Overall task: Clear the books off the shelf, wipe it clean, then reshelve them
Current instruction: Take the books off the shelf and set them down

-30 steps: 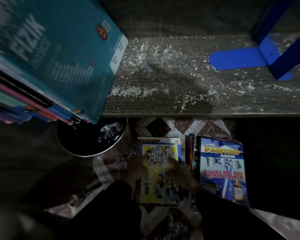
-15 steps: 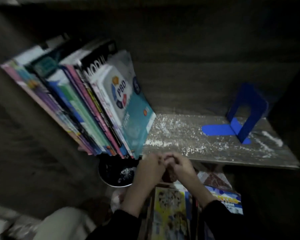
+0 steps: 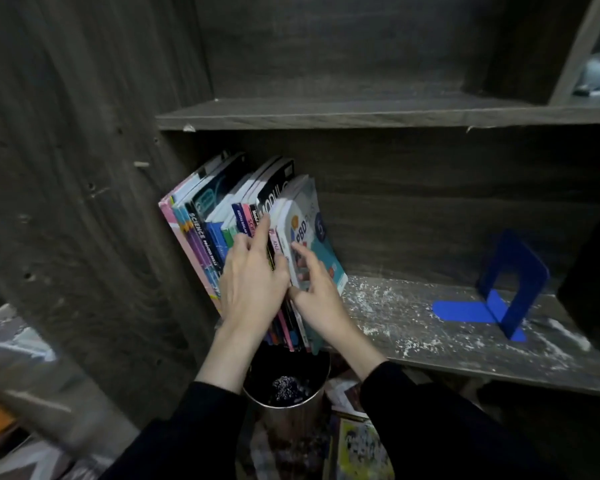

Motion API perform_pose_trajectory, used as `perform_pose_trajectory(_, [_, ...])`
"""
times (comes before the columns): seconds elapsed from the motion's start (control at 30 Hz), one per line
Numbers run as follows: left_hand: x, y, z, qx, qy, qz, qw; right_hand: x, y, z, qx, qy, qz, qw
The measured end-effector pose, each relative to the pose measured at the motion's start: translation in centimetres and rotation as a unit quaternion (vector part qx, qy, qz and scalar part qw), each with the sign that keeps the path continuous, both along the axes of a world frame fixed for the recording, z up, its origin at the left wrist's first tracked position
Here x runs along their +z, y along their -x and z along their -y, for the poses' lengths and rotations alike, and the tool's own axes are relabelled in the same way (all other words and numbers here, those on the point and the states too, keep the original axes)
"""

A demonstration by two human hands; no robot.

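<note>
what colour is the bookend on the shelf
Solid blue, no pattern; the bookend shows best in the head view.

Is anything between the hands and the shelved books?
Nothing visible. The left hand lies on the books' spines, and the right hand touches the outermost cover. A bin stands directly below them, under the shelf edge.

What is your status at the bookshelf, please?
Left hand and right hand on leaning row of colourful books. Dusty grey wooden shelf unwiped. Blue metal bookend stands clear.

Home study corner: dark wood bookshelf [image 3: 465, 344], school workbooks [image 3: 222, 216], blue bookend [image 3: 510, 271], patterned floor tiles [image 3: 25, 455].
</note>
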State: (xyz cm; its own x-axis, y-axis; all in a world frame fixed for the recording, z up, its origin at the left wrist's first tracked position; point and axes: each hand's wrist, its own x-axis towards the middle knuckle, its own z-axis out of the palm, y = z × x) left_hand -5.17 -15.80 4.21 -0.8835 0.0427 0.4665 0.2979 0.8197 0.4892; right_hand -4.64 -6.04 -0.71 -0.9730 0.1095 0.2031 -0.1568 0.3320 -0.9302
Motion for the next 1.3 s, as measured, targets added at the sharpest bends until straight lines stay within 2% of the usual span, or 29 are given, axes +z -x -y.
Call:
perform_pose_trajectory(0.13, [0.4, 0.0, -0.6, 0.015, 0.029, -0.004, 0.999, 0.0, -0.4, -0.4, 0.004, 0.031, 0.000, 1.000])
perform_pose_trajectory(0.27, [0.9, -0.5, -1.3, -0.016, 0.088, -0.060, 0.994, -0.3, -0.5, -1.1, -0.031, 0.041, -0.014, 0.999])
perform_pose_trajectory(0.47, [1.0, -0.1, -1.8, -0.070, 0.104, 0.030, 0.992, -0.9, -1.0, -2.3, -0.010, 0.067, 0.000, 0.998])
perform_pose_trajectory(0.7, [0.6, 1.2, -2.4, -0.060, 0.045, -0.074, 0.994, -1.7, -1.2, -2.5, -0.006, 0.089, 0.019, 0.996])
perform_pose_trajectory(0.83, [0.7, 1.4, -3.0, -0.133, -0.045, -0.031, 0.990, -2.0, -1.1, -2.9, -0.012, 0.109, 0.022, 0.994])
perform_pose_trajectory(1.03, [-0.1, 2.5, -4.7, -0.105, -0.106, 0.007, 0.989, -2.6, -0.9, -3.6, -0.026, 0.095, 0.002, 0.995])
perform_pose_trajectory(1.2, [-1.8, 2.8, -6.0, -0.062, -0.112, -0.052, 0.990, -4.1, -0.4, -4.2, -0.014, 0.076, 0.000, 0.997])
perform_pose_trajectory(1.3, [-2.4, 3.5, -5.7, -0.097, -0.161, -0.083, 0.979, -4.5, -0.3, -5.0, 0.010, 0.056, 0.004, 0.998])
